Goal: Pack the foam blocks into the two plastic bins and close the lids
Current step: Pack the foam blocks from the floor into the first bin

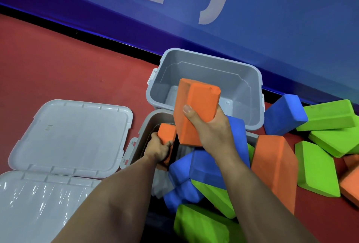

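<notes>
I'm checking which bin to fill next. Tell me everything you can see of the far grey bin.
The far grey bin is a rectangular tub of smooth grey plastic with rounded corners, a thick rim and a white latch on its left side. It stands upright on the red floor beside the blue wall, lid off, with no blocks inside. A blue block leans at its right side; the orange block in the right hand overlaps its front.
</notes>
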`<state>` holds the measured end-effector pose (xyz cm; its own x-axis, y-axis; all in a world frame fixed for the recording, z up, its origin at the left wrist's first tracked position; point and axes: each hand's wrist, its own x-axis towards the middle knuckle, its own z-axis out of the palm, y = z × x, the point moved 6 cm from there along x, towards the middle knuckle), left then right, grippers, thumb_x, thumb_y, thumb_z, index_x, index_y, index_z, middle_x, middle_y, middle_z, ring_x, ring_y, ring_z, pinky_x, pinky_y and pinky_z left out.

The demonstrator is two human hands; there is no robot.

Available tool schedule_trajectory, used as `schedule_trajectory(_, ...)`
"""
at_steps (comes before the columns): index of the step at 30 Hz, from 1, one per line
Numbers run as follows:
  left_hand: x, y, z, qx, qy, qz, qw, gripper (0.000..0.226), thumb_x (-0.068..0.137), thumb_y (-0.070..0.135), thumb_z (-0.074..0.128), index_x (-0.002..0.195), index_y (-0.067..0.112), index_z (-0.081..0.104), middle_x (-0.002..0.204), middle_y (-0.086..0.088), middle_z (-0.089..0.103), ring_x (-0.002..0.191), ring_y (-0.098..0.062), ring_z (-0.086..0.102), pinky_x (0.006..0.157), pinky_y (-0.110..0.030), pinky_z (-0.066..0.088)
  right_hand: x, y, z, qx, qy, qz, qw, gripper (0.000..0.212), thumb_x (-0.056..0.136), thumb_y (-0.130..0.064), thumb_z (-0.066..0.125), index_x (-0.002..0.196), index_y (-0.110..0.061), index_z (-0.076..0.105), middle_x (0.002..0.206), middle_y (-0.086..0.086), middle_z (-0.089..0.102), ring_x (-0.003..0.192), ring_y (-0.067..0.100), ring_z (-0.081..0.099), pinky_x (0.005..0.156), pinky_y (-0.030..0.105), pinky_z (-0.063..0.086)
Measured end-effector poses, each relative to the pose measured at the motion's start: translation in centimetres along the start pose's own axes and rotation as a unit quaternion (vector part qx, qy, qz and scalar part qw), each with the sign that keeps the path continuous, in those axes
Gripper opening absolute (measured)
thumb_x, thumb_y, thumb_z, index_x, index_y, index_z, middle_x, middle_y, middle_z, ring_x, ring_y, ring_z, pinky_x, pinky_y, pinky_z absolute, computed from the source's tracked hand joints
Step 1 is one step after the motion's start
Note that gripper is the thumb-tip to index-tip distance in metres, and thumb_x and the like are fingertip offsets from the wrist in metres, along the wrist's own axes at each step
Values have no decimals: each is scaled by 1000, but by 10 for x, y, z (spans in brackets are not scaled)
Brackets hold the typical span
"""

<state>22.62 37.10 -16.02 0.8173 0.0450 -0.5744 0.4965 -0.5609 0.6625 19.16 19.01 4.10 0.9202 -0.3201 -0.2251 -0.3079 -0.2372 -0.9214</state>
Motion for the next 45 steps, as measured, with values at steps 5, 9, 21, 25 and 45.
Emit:
schedule_trajectory(5, 5, 1, 9, 3, -16, -9, 1000, 76, 90, 38, 72, 147, 9, 31, 137, -15, 57, 125, -34, 56, 104, -44, 43, 3, 6, -1, 0, -2, 3, 1000, 61, 67, -75, 74, 116, -39, 63, 104, -17, 72, 96, 5, 69, 87, 40, 59)
schedule_trajectory(9, 9, 3, 14, -28, -26, -10, 999, 86, 85, 37, 79, 149, 11, 29, 141, -14, 53, 127, -31, 54, 105, -41, 43, 3, 7, -1, -10, -10, 3, 1000, 68, 65, -79, 72, 119, -39, 61, 107, -16, 70, 97, 7, 68, 87, 40, 59)
schedule_trajectory(21, -15, 15, -52, -74, -14, 20, 997, 65, 93, 25, 73, 147, 3, 44, 121, -8, 66, 121, -26, 62, 110, -38, 44, -11, -21, 1, -46, -30, -15, 998, 50, 76, -70, 73, 101, -28, 72, 97, -14, 74, 92, 6, 69, 87, 39, 58)
schedule_trajectory(25, -43, 12, -98, -57, -21, 45, 997, 44, 99, 22, 64, 138, 4, 53, 112, -8, 66, 105, -24, 65, 95, -35, 52, -34, -28, 10, -69, -68, 15, 995, 61, 70, -79, 70, 91, -23, 75, 93, -11, 75, 91, 13, 70, 88, 42, 58)
schedule_trajectory(45, -112, 15, -82, -82, -265, -68, 958, 52, 99, 61, 47, 112, 16, 69, 101, -1, 75, 95, -17, 68, 85, -33, 57, -101, 87, 99, -259, -156, 163, 939, 84, 63, -93, 57, 96, -17, 70, 98, 5, 73, 94, 28, 69, 80, 35, 55)
